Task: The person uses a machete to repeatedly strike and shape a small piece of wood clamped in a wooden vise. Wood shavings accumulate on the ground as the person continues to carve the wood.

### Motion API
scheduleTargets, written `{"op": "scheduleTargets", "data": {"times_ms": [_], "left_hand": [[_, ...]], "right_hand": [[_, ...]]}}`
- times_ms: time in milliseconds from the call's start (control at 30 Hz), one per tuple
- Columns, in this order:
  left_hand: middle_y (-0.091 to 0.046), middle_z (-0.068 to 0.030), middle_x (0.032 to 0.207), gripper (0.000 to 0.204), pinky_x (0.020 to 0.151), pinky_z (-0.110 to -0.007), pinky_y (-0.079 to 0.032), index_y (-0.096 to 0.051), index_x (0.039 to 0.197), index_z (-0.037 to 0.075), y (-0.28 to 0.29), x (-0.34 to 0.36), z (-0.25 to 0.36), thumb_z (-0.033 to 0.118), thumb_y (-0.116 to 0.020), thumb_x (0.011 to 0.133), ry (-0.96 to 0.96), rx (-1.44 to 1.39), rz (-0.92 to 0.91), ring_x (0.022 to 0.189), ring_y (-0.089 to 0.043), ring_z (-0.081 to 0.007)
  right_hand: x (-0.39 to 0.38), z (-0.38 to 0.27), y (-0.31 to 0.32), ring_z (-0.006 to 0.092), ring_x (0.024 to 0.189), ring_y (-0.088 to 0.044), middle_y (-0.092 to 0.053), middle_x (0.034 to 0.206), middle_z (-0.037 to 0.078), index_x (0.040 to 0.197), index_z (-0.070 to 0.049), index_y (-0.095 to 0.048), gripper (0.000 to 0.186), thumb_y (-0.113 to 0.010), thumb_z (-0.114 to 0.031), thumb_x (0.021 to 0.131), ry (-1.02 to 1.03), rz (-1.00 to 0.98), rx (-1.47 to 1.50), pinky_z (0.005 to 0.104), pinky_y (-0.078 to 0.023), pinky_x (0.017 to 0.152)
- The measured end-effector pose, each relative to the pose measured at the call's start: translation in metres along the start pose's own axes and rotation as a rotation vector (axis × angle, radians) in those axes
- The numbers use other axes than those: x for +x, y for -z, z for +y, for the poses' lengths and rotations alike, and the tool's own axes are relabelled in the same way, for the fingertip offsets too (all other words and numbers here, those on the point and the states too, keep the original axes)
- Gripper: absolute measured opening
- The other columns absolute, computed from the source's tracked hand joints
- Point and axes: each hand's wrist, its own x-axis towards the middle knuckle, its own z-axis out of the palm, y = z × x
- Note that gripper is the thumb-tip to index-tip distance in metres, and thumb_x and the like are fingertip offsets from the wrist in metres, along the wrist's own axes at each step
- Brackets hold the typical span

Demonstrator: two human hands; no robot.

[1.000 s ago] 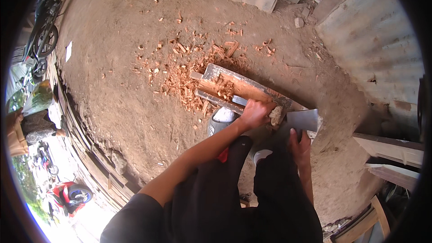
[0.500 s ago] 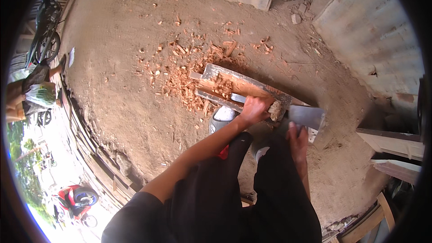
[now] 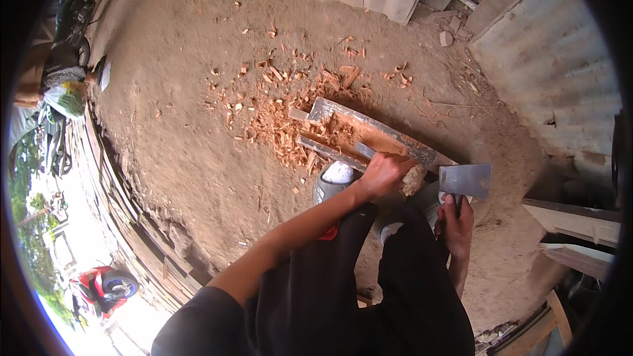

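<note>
A weathered wooden trough (image 3: 353, 117) lies on the dirt, holding reddish shavings (image 3: 330, 134) inside its carved hollow. My left hand (image 3: 386, 173) is closed on a chisel (image 3: 365, 150), its metal blade in the hollow and its frayed wooden handle end (image 3: 413, 180) beside my fingers. Right of that, my right hand (image 3: 455, 222) grips the dark handle of a broad metal cleaver (image 3: 465, 180), whose blade is raised by the trough's right end. My shoe (image 3: 336, 181) is against the trough's near side.
Wood chips (image 3: 277, 138) litter the dirt floor (image 3: 184, 125). Corrugated sheets (image 3: 541, 72) stand behind and right; boards (image 3: 570, 217) lie at the right. Stacked planks (image 3: 132, 224) line the left edge, beyond which are a red motorbike (image 3: 99, 290) and a person carrying a plastic bag (image 3: 69, 99).
The view has shifted slightly. My right hand and cleaver have moved a little rightward; my left hand stays on the chisel. The person with the bag has moved at the left edge.
</note>
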Motion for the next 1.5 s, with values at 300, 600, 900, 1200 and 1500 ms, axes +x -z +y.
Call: {"op": "scheduleTargets", "data": {"times_ms": [300, 600, 900, 1200, 1500], "left_hand": [[-0.064, -0.0114, 0.097, 0.046, 0.073, -0.049, -0.055, -0.065, 0.107, 0.007, 0.001, 0.009, 0.001, 0.014, -0.076, 0.064, -0.002, -0.038, -0.178, 0.093, -0.068, -0.0359], [-0.068, -0.0177, 0.119, 0.047, 0.080, -0.049, -0.056, -0.065, 0.112, -0.001, 0.010, 0.040, -0.003, 0.012, -0.074, 0.067, 0.049, -0.145, -0.265, 0.100, -0.069, -0.0409], [-0.070, -0.0247, 0.103, 0.038, 0.090, -0.049, -0.055, -0.069, 0.107, 0.001, -0.009, 0.050, 0.003, 0.014, -0.069, 0.071, 0.147, -0.285, -0.036, 0.100, -0.069, -0.0434], [-0.073, -0.0226, 0.090, 0.032, 0.088, -0.049, -0.055, -0.074, 0.099, 0.005, 0.008, 0.051, -0.004, 0.020, -0.072, 0.071, 0.246, -0.234, -0.319, 0.093, -0.071, -0.0427], [-0.071, -0.0237, 0.082, 0.024, 0.081, -0.052, -0.056, -0.075, 0.088, 0.006, 0.004, 0.056, -0.013, 0.023, -0.074, 0.071, 0.260, -0.325, -0.045, 0.084, -0.070, -0.0450]], "right_hand": [[-0.009, 0.028, 0.000, 0.0098, 0.064, -0.057, -0.060, 0.085, 0.003, 0.130, -0.003, -0.058, 0.031, -0.056, -0.022, 0.106, -0.003, -0.006, 0.061, 0.0257, -0.047, 0.057], [-0.010, 0.063, 0.004, 0.0291, 0.114, -0.063, -0.066, 0.128, 0.019, 0.141, 0.002, -0.054, 0.051, -0.066, -0.027, 0.102, -0.006, -0.059, -0.412, 0.0391, -0.048, 0.100], [-0.027, 0.001, 0.015, 0.0145, 0.070, -0.062, -0.063, 0.083, 0.006, 0.114, -0.003, -0.060, 0.022, -0.067, -0.016, 0.098, -0.069, 0.045, 0.000, 0.0299, -0.049, 0.062], [-0.015, -0.033, 0.019, 0.0118, 0.058, -0.056, -0.056, 0.072, 0.003, 0.104, -0.004, -0.057, 0.014, -0.065, -0.015, 0.101, -0.059, -0.029, -0.155, 0.0275, -0.046, 0.051], [0.004, -0.044, -0.015, 0.0115, 0.058, -0.054, -0.056, 0.077, 0.004, 0.108, -0.004, -0.056, 0.017, -0.068, -0.013, 0.100, 0.213, -0.129, 0.034, 0.0274, -0.046, 0.056]]}}
